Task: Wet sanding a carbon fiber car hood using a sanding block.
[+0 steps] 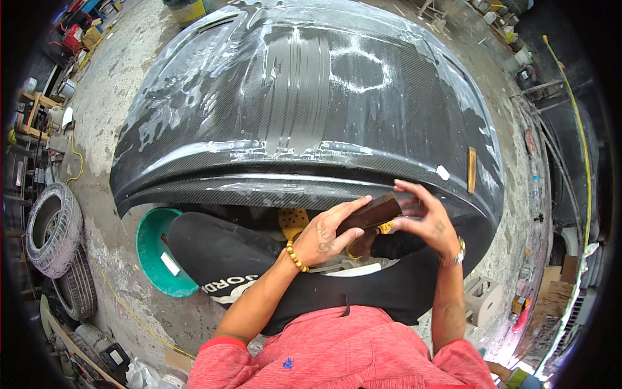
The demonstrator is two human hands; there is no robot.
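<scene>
In front of me lies a black carbon-fibre car hood (369,117), streaked with whitish residue and looking wet in places. Just over its near edge, my left hand (322,235) is closed on the left end of a dark brown sanding block (370,214), thumb below and fingers above. At the block's other end is my right hand (424,220), its fingers apart and bent; whether they touch the block I cannot make out. On the hood's right side rest a small white piece (442,172) and a narrow wooden strip (472,170).
By my left leg stands a green basin (148,259) with a white bar-shaped piece (170,264) inside. Tires (55,230) lean farther left. A grey concrete block (483,299) sits right of me. Cluttered shelves line the left side, and cardboard (551,301) lies at right.
</scene>
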